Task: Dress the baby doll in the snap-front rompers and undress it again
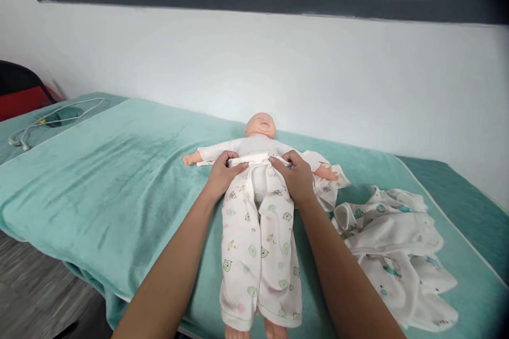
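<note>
A baby doll (260, 126) lies on its back with its arms spread, its head toward the wall and its feet toward me. White patterned trousers (240, 238) cover its legs, and a white long-sleeved top (254, 144) is on its upper body. My left hand (225, 174) pinches the waistband on the left side, thumb on top. On the right side, my right hand (295, 175) grips the same waistband. The cloth between my hands is bunched across the doll's belly.
A pile of white printed baby clothes (397, 249) lies at the right on the green cover (159, 169). Another printed cloth (328, 190) is beside the doll's arm. A white cable (51, 116) lies at the far left. A white wall (178, 58) rises behind.
</note>
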{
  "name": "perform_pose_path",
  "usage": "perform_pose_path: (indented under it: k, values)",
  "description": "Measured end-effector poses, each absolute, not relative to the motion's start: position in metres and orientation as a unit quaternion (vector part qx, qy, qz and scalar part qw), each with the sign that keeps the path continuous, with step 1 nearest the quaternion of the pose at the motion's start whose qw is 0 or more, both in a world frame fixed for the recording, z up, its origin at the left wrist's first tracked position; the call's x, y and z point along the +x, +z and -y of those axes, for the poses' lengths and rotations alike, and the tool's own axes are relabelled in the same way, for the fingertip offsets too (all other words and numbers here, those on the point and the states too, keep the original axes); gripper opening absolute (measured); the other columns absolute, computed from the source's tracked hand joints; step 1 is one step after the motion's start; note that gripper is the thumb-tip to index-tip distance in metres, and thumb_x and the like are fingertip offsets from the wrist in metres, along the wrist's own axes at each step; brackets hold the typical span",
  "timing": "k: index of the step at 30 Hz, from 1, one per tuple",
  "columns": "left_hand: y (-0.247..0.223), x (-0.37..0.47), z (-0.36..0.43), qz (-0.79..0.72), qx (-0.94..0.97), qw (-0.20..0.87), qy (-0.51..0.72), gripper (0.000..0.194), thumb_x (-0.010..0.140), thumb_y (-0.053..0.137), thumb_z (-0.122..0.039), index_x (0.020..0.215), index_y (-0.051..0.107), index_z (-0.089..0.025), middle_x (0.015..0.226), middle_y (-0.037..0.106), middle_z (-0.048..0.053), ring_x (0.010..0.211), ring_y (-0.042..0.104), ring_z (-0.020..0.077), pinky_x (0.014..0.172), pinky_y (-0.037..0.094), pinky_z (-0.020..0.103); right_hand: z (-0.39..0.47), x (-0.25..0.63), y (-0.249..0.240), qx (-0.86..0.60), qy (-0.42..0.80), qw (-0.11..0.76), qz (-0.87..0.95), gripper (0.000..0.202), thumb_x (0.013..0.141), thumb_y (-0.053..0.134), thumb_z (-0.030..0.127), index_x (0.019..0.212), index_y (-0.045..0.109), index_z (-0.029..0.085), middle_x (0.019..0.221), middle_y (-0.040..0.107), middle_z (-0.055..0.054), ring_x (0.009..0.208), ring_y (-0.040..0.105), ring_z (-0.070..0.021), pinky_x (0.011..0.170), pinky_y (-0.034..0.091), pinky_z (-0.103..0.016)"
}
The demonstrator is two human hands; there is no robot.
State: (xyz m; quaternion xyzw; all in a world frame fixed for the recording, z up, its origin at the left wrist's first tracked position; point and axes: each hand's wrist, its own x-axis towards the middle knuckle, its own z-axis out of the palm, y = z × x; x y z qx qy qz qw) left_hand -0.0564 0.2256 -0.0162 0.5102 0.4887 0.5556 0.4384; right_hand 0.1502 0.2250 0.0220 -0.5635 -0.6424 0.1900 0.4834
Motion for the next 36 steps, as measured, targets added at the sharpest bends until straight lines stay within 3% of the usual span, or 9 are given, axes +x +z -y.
perform_pose_path:
  k: [5,13,20,30,36]
  values:
    - [-0.016,-0.057,-0.224,-0.506,0.527,0.408,0.547,0.027,0.073,0.075,-0.035,0.084,0.055,-0.021,0.076,0.048,-0.005,0.07,0.042,0.0113,0.065,0.035,0.024,-0.224,0.149,0.023,-0.579,0.188,0.479,0.633,0.041,0.078,0.069,0.052,0.071,0.042,0.023,0.068,0.04,0.006,0.064,0.033,-0.0126,0.064,0.032,-0.028]
    - [-0.021,-0.055,-0.225,-0.497,0.604,0.223,0.581,0.025,0.08,0.071,-0.031,0.066,0.054,-0.02,0.087,0.054,0.001,0.092,0.052,0.0185,0.088,0.04,0.033,-0.232,0.155,0.012,-0.498,0.098,0.523,0.685,0.034,0.083,0.069,0.043,0.072,0.044,0.023,0.079,0.046,0.001,0.076,0.046,-0.0166,0.073,0.038,-0.032]
    - [-0.02,-0.053,-0.219,-0.505,0.624,0.106,0.587,0.033,0.083,0.07,-0.03,0.059,0.048,-0.021,0.068,0.051,-0.001,0.076,0.049,0.0175,0.072,0.039,0.032,-0.23,0.155,0.012,-0.474,0.071,0.528,0.701,0.035,0.085,0.069,0.039,0.069,0.042,0.023,0.075,0.045,0.002,0.072,0.046,-0.0158,0.07,0.038,-0.032]
    - [-0.016,-0.053,-0.215,-0.538,0.606,0.16,0.564,0.036,0.083,0.068,-0.037,0.058,0.047,-0.021,0.062,0.048,-0.003,0.067,0.045,0.0146,0.067,0.036,0.029,-0.227,0.153,0.017,-0.555,0.133,0.496,0.654,0.036,0.082,0.067,0.049,0.073,0.043,0.023,0.073,0.047,0.004,0.07,0.042,-0.0148,0.068,0.036,-0.03]
    - [-0.013,-0.051,-0.212,-0.558,0.576,0.213,0.558,0.039,0.082,0.067,-0.042,0.058,0.045,-0.02,0.057,0.042,-0.005,0.061,0.041,0.0125,0.062,0.033,0.027,-0.229,0.153,0.014,-0.582,0.13,0.498,0.63,0.032,0.087,0.06,0.05,0.076,0.046,0.023,0.074,0.047,0.003,0.072,0.045,-0.0156,0.071,0.036,-0.03]
